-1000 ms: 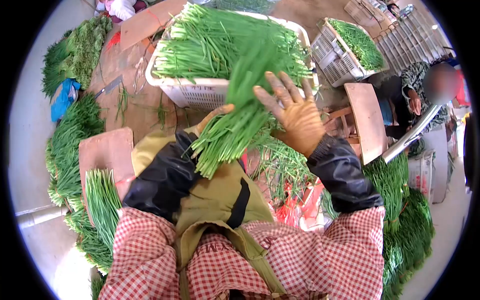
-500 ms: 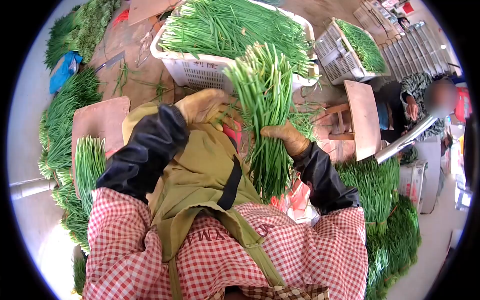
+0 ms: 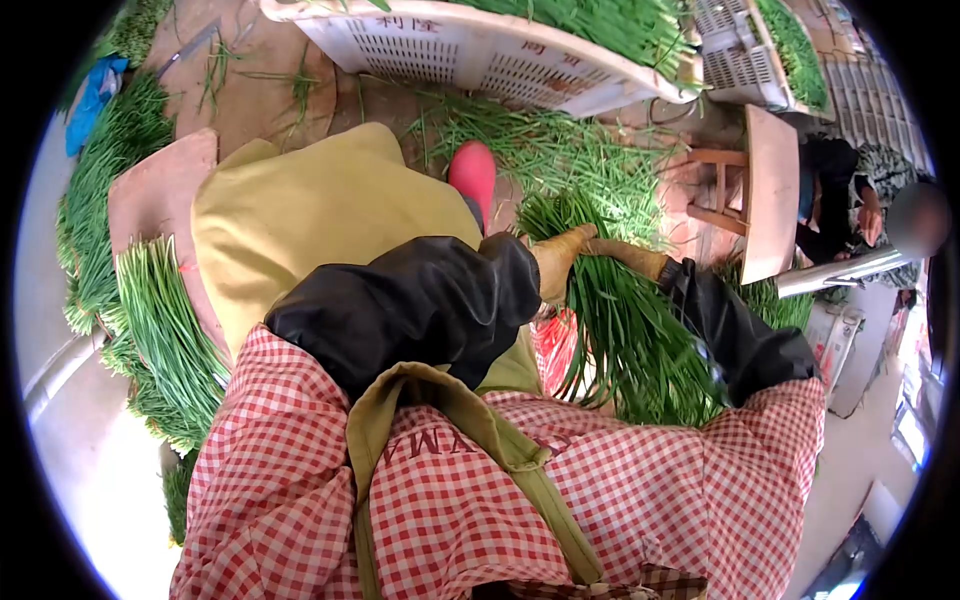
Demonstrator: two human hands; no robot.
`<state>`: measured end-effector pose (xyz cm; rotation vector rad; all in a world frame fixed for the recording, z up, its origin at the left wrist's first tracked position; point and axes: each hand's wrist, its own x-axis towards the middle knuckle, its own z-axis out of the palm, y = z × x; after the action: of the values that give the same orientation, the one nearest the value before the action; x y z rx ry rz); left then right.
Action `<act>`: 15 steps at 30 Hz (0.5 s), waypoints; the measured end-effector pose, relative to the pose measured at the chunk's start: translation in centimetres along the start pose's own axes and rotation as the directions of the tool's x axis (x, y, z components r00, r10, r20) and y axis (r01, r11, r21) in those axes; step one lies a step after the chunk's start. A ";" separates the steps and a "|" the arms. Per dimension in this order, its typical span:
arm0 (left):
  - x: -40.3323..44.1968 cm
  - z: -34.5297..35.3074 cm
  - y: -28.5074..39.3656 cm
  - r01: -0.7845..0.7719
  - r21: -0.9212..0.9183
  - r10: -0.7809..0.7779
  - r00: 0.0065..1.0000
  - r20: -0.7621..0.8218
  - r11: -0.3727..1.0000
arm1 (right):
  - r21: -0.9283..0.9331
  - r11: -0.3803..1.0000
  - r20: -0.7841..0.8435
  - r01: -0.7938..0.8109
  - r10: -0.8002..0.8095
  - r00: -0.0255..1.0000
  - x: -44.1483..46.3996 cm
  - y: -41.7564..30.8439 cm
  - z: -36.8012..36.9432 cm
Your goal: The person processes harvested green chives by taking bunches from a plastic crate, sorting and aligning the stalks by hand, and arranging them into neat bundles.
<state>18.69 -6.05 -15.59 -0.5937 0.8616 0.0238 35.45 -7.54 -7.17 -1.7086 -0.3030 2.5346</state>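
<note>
Both of my gloved hands are together at the bunch of long green stalks (image 3: 625,325), right of my lap. My left hand (image 3: 560,258) is closed on the bunch from the left. From the right, my right hand (image 3: 628,258) wraps round the same stalks, its fingers partly hidden among them. The dark green leaves hang down and to the right, over the red strings (image 3: 556,350). Loose green stalks (image 3: 570,150) lie on the floor beyond my hands, beside a red boot (image 3: 472,180).
A white crate (image 3: 500,75) full of stalks stands ahead, with another crate (image 3: 740,60) to its right. A wooden stool (image 3: 770,195) is at the right, near a seated person (image 3: 870,200). Bundled stalks (image 3: 165,330) lie on a board at the left.
The bunch has moved lower and to the right, and its leaves now hang down. My left hand has crossed over to take hold of it. The view has shifted, with the crate nearer the top edge.
</note>
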 end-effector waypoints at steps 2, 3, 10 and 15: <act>0.7 -0.6 0.6 0.104 -0.054 -0.105 0.994 -0.009 0.993 | -0.016 0.998 -0.012 0.062 -0.062 0.998 0.9 0.4 -0.1; -0.5 -0.4 0.7 0.168 -0.012 -0.168 0.985 0.025 0.986 | 0.081 0.997 0.026 -0.014 0.011 1.000 1.8 0.3 -0.7; 2.0 -2.4 1.7 0.357 -0.520 -0.200 0.921 0.334 0.776 | 0.448 0.877 0.054 -0.174 0.168 0.984 2.5 0.7 0.9; 1.5 -1.6 0.1 -0.299 0.178 0.233 0.918 0.320 0.937 | -0.078 0.984 -0.180 0.162 -0.174 0.968 3.6 -0.7 2.1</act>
<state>18.50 -7.07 -17.49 -0.2468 0.6370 0.2566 32.11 -6.55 -9.54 -1.8397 -0.4959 2.2499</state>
